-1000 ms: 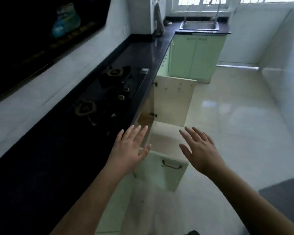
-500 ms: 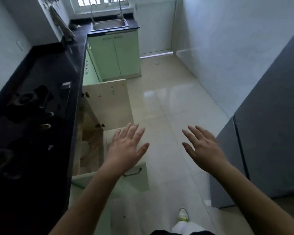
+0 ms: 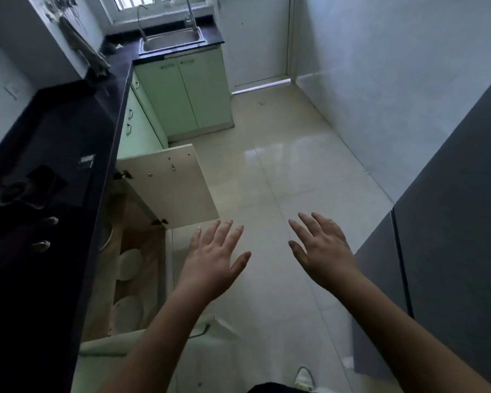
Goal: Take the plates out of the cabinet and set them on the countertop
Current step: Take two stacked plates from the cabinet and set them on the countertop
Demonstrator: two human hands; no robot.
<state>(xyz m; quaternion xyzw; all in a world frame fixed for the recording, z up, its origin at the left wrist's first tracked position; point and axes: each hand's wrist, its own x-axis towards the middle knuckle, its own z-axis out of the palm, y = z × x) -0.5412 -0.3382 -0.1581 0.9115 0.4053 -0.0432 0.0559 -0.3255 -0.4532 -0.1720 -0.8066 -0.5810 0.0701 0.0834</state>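
The cabinet (image 3: 142, 251) under the black countertop (image 3: 68, 154) stands with both doors swung out. Inside on its wooden floor lie white plates: one (image 3: 129, 263) further in and another (image 3: 128, 313) nearer to me. My left hand (image 3: 213, 262) hovers open, fingers spread, just right of the cabinet opening and above the near door. My right hand (image 3: 321, 251) is also open and empty, held over the floor tiles. Neither hand touches anything.
The far cabinet door (image 3: 170, 185) juts into the aisle; the near door (image 3: 210, 330) sits below my left forearm. A gas hob (image 3: 26, 191) is set in the countertop. A sink (image 3: 172, 41) is at the far end. A grey appliance (image 3: 451, 222) lines the right side.
My view has swung right and away from the counter, so the cabinet's inside and its plates now show. Both hands keep the same open, spread pose in front of me.
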